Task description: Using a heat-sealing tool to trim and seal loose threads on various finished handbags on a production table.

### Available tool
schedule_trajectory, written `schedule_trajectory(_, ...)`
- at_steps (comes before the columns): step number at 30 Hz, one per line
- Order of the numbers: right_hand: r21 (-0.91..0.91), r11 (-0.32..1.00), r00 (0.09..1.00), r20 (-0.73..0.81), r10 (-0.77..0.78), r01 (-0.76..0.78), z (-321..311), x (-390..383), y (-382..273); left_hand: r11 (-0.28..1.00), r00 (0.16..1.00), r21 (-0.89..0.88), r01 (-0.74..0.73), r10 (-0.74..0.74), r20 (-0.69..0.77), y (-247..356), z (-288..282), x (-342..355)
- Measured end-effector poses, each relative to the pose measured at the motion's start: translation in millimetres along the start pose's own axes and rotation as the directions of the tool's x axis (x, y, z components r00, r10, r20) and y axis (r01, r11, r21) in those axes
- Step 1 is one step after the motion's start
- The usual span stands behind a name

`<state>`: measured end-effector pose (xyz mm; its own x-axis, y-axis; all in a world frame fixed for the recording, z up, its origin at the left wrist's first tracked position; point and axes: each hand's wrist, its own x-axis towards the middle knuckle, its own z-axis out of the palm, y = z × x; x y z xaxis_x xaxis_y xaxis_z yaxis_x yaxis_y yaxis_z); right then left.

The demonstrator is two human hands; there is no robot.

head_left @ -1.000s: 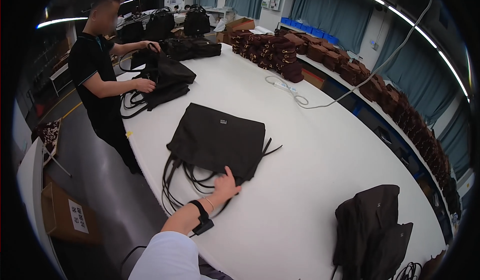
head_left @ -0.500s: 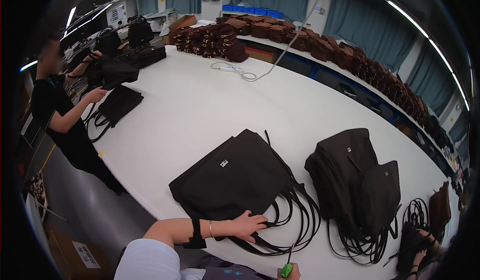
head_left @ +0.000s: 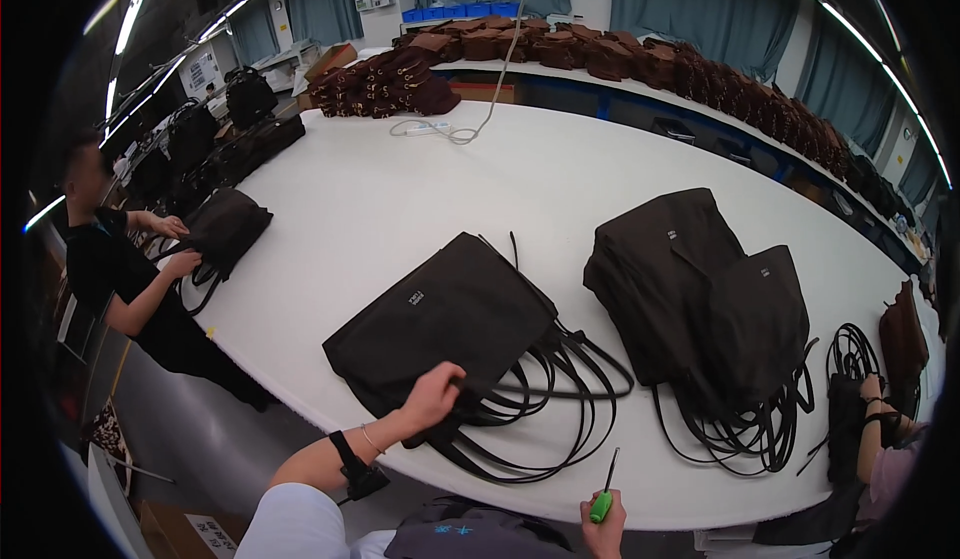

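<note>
A stack of dark flat tote bags [head_left: 430,309] lies on the white table in front of me, with long black straps looping off its right side. My left hand [head_left: 434,399] is closed at the near edge of the stack, pinching one strap [head_left: 550,393] that stretches rightward from the fingers. At the table's near edge my right hand [head_left: 606,533] grips a screwdriver-like tool [head_left: 600,506] by its green handle; the thin metal shaft points up and away from me. A second pile of dark bags [head_left: 700,299] rests to the right, its straps bunched toward me.
A co-worker in black [head_left: 130,269] handles a dark bag [head_left: 228,234] at the left edge. Another person's arms [head_left: 880,414] reach over dark straps at far right. Maroon pieces [head_left: 380,84] are stacked at the back, near a white cable [head_left: 462,137] and power strip.
My left hand has lifted from lying over the straps and now pulls one strap leftward. The right hand with the tool has come further into view. The left co-worker's hands have moved onto the nearer bag.
</note>
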<state>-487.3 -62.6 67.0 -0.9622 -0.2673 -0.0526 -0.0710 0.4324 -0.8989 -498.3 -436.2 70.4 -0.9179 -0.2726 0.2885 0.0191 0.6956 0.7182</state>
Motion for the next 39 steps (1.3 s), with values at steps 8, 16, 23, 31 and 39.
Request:
schedule_trajectory(8, 0.325, 0.921, 0.907, 0.415, 0.063, -0.213, 0, 31, -9, 0.898, 0.896, 0.125, 0.421, -0.433, 0.098, -5, -32, 32)
schedule_trajectory(16, 0.29, 0.906, 0.801, 0.593, 0.082, -0.307, 6, 33, -10, 0.852, 0.955, 0.521, 0.039, -0.185, 0.231, 14, -39, 45)
schedule_trajectory(23, 0.13, 0.967, 0.583, 0.813, 0.021, -0.217, 7, 46, -50, 0.921, 0.866, -0.126, 0.369, -0.389, -0.313, -5, -76, 47)
schedule_trajectory(31, 0.122, 0.97, 0.422, 0.906, -0.023, -0.209, 30, 90, -77, 0.953, 0.927, 0.233, 0.193, -0.1, -0.361, 45, -88, 45)
schedule_trajectory(39, 0.138, 0.946, 0.512, 0.858, 0.033, -0.293, 56, 97, -50, 0.859, 0.944, 0.425, 0.286, -0.176, -0.28, -6, -26, 55)
